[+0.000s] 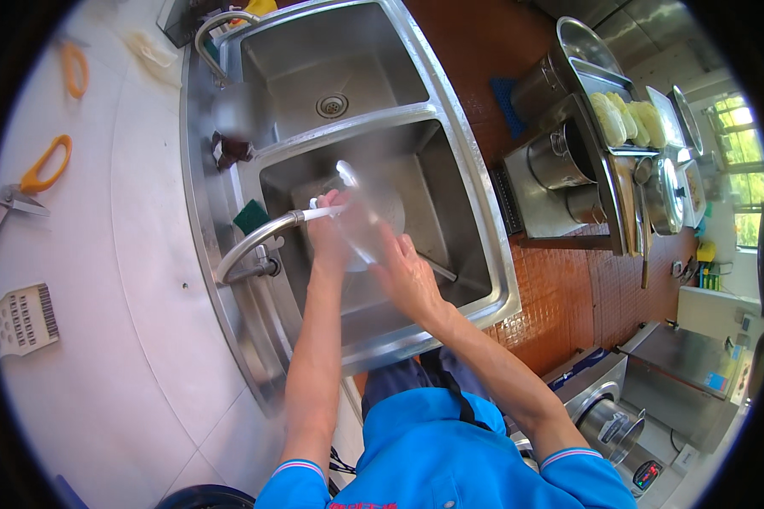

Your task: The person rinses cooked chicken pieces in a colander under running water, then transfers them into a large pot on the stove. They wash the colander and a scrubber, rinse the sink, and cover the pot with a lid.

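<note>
Over the nearer basin of a stainless steel double sink (498, 267), my left hand (330, 232) and my right hand (409, 270) hold a blurred, clear or pale item (364, 223) between them; its exact kind cannot be told. My left hand is at its left side, under the mouth of the curved faucet (254, 240). My right hand touches its right edge with the fingers partly spread. Below the hands, a pale round thing (391, 213) lies in the basin, partly hidden. A green scouring pad (252, 217) rests on the sink's left ledge.
A second basin (369, 70) with a drain and another faucet (207, 48) lies beyond. Orange-handled scissors (46, 167) and a grater (24, 320) hang or lie on the white tiled surface at left. A rack at right holds pots (557, 156) and a tray of cabbages (624, 121).
</note>
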Demonstrator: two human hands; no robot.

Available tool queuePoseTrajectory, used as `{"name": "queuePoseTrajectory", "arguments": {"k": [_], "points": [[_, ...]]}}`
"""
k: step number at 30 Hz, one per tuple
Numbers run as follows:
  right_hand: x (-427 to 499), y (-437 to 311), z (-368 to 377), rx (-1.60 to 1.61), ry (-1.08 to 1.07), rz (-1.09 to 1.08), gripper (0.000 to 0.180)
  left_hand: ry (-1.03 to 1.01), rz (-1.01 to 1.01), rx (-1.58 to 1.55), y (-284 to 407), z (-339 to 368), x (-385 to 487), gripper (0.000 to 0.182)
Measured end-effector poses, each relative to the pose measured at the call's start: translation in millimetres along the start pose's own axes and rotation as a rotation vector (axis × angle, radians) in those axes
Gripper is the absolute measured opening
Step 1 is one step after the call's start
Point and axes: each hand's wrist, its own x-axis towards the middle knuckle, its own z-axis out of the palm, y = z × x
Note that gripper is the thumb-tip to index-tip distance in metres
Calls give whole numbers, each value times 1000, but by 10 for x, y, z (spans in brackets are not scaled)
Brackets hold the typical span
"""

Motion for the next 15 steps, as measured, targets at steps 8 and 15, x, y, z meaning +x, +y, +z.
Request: {"name": "queuePoseTrajectory", "arguments": {"k": [8, 15], "points": [[296, -112, 100, 174, 244, -89, 61, -162, -34, -62, 42, 158, -103, 40], [560, -18, 221, 116, 369, -260, 68, -268, 124, 298, 119, 107, -435, 30]]}}
